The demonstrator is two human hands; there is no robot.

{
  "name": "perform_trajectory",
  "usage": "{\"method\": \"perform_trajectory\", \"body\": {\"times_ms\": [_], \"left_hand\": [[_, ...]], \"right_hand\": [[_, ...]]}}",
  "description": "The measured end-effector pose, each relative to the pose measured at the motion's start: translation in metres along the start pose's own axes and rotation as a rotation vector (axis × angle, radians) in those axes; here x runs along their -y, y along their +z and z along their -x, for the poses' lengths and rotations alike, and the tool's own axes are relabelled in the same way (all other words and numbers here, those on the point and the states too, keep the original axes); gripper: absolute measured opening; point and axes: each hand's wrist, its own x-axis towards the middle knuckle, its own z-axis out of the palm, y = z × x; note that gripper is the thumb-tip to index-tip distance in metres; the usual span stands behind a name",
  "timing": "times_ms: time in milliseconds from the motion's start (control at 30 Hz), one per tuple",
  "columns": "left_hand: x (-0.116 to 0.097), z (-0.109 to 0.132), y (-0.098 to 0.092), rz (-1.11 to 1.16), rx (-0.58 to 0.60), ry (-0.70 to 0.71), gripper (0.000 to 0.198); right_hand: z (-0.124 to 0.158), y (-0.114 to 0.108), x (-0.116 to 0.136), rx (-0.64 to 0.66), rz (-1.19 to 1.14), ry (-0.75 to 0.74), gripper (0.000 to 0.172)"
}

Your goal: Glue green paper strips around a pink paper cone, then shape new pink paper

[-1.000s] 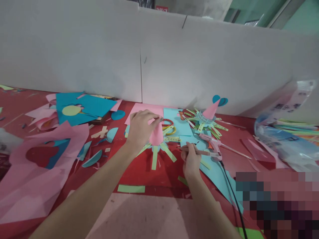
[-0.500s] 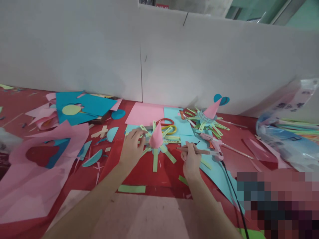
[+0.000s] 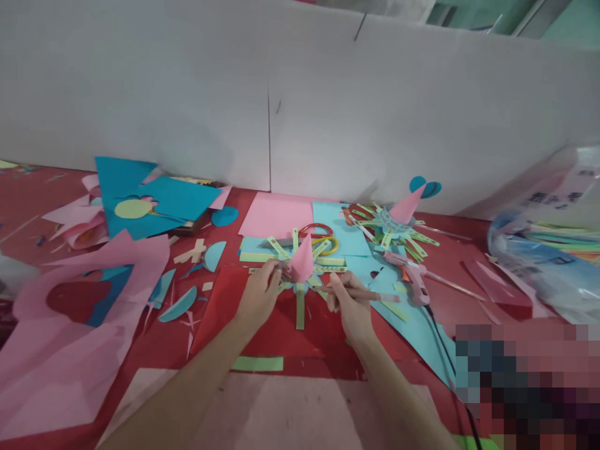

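Observation:
A pink paper cone (image 3: pixel 302 259) stands on a pale blue base with light green paper strips (image 3: pixel 300 312) radiating from it; several strips carry dark markings. My left hand (image 3: pixel 260 290) is at the cone's left side, its thumb and fingers closed on the base's edge, with the exact grip partly hidden. In my right hand (image 3: pixel 351 306) is a pencil (image 3: pixel 379 295), held like a writing tool. Its tip points left at the strips on the cone's right side. Red card (image 3: pixel 276 337) lies beneath the craft.
Scissors with red and yellow handles (image 3: pixel 328 244) lie behind the cone. A second cone craft (image 3: pixel 405 209) stands at the back right, near a pink glue gun (image 3: pixel 416 281) with a black cord. Paper scraps (image 3: pixel 135 250) cover the left. A plastic bag (image 3: pixel 553 250) sits far right.
My right hand has moved left, bringing the pencil tip to the strips beside the cone. My left hand has come in closer to the cone's base. The view has shifted slightly.

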Motion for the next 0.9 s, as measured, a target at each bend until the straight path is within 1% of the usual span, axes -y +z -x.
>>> {"method": "perform_trajectory", "body": {"times_ms": [67, 167, 267, 367, 500, 633, 700, 900], "left_hand": [[0.0004, -0.001, -0.0004, 0.145, 0.05, -0.037, 0.022], [0.0012, -0.0021, 0.0, 0.233, 0.08, -0.059, 0.021], [0.0024, -0.0033, 0.0009, 0.205, 0.089, -0.057, 0.022], [0.0033, -0.005, 0.0017, 0.176, 0.109, -0.047, 0.022], [0.0025, -0.0061, 0.0017, 0.146, 0.135, -0.043, 0.022], [0.0018, -0.0065, 0.0013, 0.053, 0.138, -0.037, 0.022], [0.0025, -0.007, 0.0013, 0.021, 0.133, -0.028, 0.022], [0.005, -0.0076, 0.0019, 0.0, 0.137, -0.007, 0.021]], "right_hand": [[0.0014, 0.0017, -0.0021, 0.015, 0.029, 0.009, 0.032], [0.0031, 0.0048, -0.0037, 0.03, 0.067, 0.002, 0.031], [0.0034, 0.0072, -0.0032, 0.008, 0.11, -0.004, 0.028], [0.0025, 0.0082, -0.0023, -0.014, 0.168, -0.005, 0.029], [0.001, 0.0083, -0.0024, 0.031, 0.301, -0.034, 0.029], [0.0004, 0.0088, -0.0044, 0.046, 0.385, -0.054, 0.031], [0.0003, 0.009, -0.0058, 0.051, 0.411, -0.055, 0.033], [0.0013, 0.0101, -0.0069, 0.078, 0.423, -0.053, 0.031]]}}
